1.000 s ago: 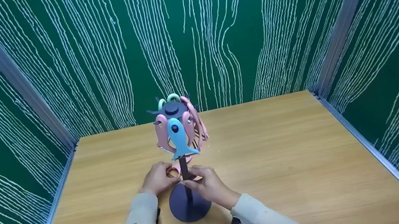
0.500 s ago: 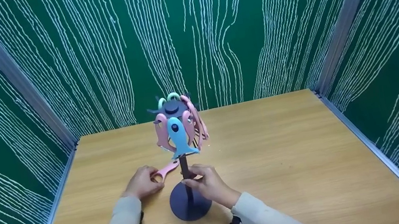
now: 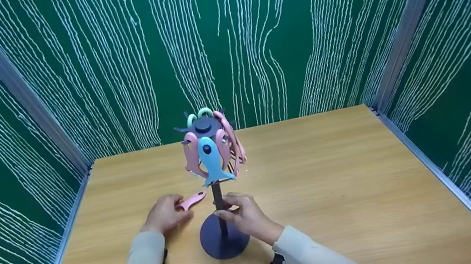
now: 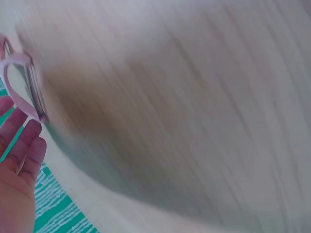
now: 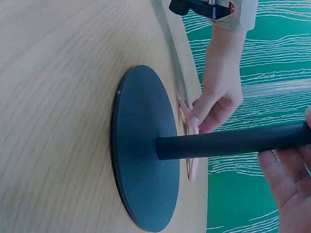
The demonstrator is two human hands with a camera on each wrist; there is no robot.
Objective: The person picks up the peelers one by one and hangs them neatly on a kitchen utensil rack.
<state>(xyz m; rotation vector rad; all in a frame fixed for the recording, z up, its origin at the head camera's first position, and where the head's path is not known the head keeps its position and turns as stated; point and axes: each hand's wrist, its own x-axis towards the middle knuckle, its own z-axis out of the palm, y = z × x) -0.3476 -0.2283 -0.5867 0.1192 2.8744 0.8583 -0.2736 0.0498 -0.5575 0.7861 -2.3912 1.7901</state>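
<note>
A dark utensil stand [image 3: 214, 201] rises from a round base, tools with fish-shaped handles hanging around its top. My right hand [image 3: 249, 217] grips its pole between thumb and fingers; the right wrist view shows the pole [image 5: 218, 141] close up, with fingertips against it. Left of the stand, a pink peeler [image 3: 193, 200] lies low at the table. My left hand [image 3: 167, 213] holds its looped head, which the hand mostly hides in the head view. In the left wrist view the pink loop [image 4: 19, 104] and thin metal strip sit by the fingertips.
A blue fish-shaped handle [image 3: 210, 159] hangs at the front of the stand, with pink handles [image 3: 191, 153] beside it and green ones [image 3: 204, 112] behind. Green walls with white lines [image 3: 250, 44] enclose the wooden table [image 3: 342, 181] at the back and sides.
My left hand has moved left, drawing the pink peeler away from the pole; its handle has also turned and shifted slightly left. My right hand keeps its grip on the stand.
</note>
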